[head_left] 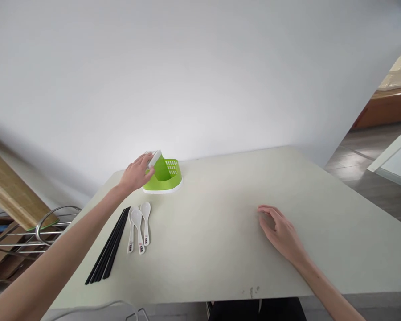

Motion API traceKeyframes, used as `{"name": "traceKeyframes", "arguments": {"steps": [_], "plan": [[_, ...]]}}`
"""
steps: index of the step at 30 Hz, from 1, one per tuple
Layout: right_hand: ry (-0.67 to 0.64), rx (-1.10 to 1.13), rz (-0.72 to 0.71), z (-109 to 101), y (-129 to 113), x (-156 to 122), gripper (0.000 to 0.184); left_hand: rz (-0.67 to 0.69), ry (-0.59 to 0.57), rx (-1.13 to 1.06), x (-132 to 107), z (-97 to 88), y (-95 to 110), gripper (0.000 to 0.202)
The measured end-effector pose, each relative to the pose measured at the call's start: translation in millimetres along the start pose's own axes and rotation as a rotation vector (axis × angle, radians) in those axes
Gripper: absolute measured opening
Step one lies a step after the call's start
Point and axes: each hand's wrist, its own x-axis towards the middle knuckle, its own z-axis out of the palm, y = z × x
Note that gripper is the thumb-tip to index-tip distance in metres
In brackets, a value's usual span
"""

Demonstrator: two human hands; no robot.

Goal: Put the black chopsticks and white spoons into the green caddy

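Gripping green basket (167, 183), desk (214, 249) 10 o'clock: left hand (136, 173), grip holding its white top | right hand (283, 234), 3 o'clock: grip loosely parted | white spoons (137, 217), black chopsticks (112, 243): 9 o'clock

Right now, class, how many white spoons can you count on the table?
3. The left spoon lies nearest the black chopsticks, the middle spoon is close beside it, and the right spoon is farthest from them; another could be hidden beneath.
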Motion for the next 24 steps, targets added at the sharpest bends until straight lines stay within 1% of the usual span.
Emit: {"name": "traceKeyframes", "arguments": {"steps": [4,7,9,11,12,14,16,19,20,22,24], "plan": [[0.002,-0.017,-0.005,-0.3,0.9,-0.3,0.03,-0.018,0.05,0.057,-12.1,0.8,-28.1,0.059],[-0.007,-0.022,-0.009,-0.7,0.9,-0.5,0.03,-0.028,0.064,0.074,-18.0,0.3,-42.0,0.058],[-0.014,-0.017,-0.007,-0.8,0.9,-0.7,0.03,-0.039,0.077,0.075,-21.2,0.1,-44.3,0.057],[-0.013,-0.014,-0.003,-0.7,1.1,-0.8,0.03,-0.052,0.14,0.076,-24.8,1.0,-36.8,0.057],[-0.011,-0.015,-0.002,-0.5,1.4,-0.8,0.03,-0.047,0.182,0.07,-27.1,2.4,-28.6,0.056],[-0.006,-0.02,-0.004,0.1,2.2,-0.6,0.029,0.01,0.257,0.028,-33.2,8.1,-3.6,0.056],[0.006,-0.028,-0.009,0.6,3.2,-0.1,0.028,0.128,0.249,-0.054,-42.0,18.2,29.6,0.053],[0.023,-0.029,-0.023,1.0,4.1,0.5,0.027,0.283,0.198,-0.255,-59.8,41.1,82.7,0.042],[0.026,-0.026,-0.026,1.0,4.1,0.7,0.027,0.3,0.178,-0.344,-66.4,50.1,98.7,0.038],[0.031,-0.02,-0.025,0.8,3.6,0.9,0.027,0.278,0.121,-0.538,-78.8,68.4,125.3,0.032],[0.035,-0.019,-0.023,0.5,2.7,0.9,0.027,0.191,0.053,-0.73,-88.1,85.0,144.2,0.028]]}}
